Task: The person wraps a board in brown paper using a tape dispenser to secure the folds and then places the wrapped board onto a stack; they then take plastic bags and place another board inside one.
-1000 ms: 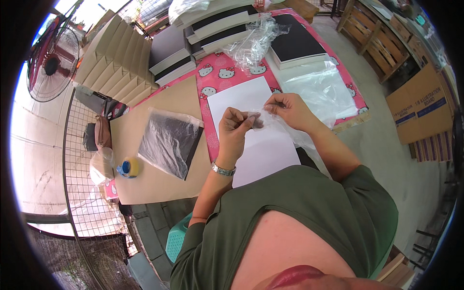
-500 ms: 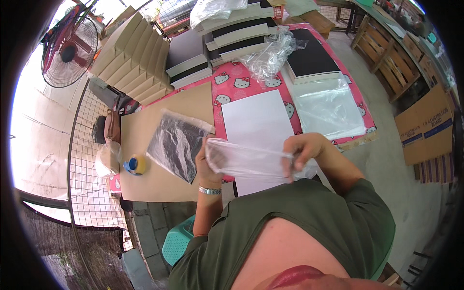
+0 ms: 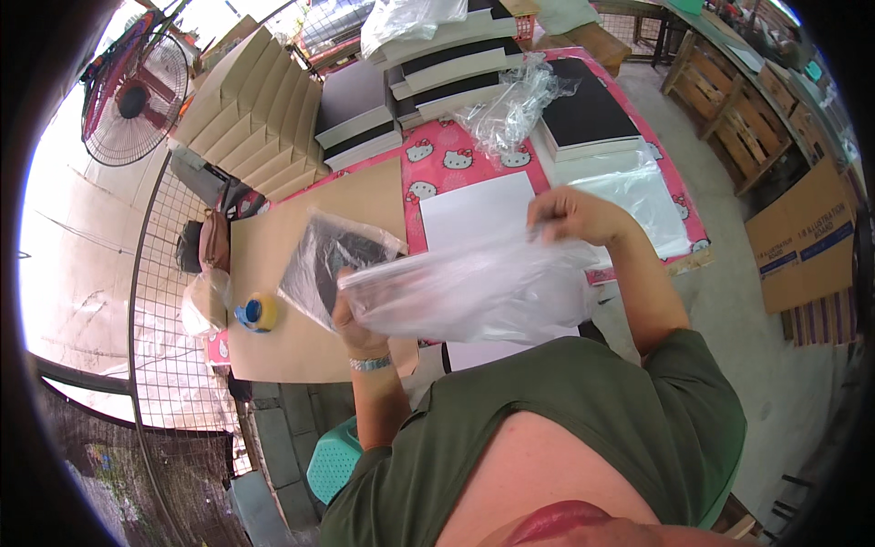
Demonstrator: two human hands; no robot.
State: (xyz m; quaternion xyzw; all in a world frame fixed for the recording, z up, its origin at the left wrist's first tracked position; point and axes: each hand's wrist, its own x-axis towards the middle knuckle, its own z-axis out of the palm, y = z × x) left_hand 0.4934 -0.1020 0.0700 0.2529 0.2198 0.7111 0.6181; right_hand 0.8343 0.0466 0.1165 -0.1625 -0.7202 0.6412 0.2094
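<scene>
Between my two hands stretches a clear plastic bag (image 3: 474,292), blurred by motion. My left hand (image 3: 354,319) is closed on its left end, fingers partly behind the film. At the upper right edge, my right hand (image 3: 574,217) pinches the plastic, its fingertips smeared. Below the bag lies white paper (image 3: 478,210), mostly covered by it. Just beyond my left hand, a black sheet pack in clear plastic (image 3: 319,260) rests on brown board (image 3: 264,351). Right of the paper lies a stack of clear plastic bags (image 3: 652,205).
Black-and-white board stacks (image 3: 456,68) and brown wrapped packs (image 3: 251,118) stand at the back. Crumpled plastic (image 3: 515,109) lies beside a black-topped stack (image 3: 588,105). A yellow tape dispenser (image 3: 262,313) sits on the brown board. A fan (image 3: 134,100) stands at far left, a carton (image 3: 802,242) at right.
My right hand has moved up and away from me; my left has shifted left. The plastic bag, narrow and bunched before, is now spread wider between them.
</scene>
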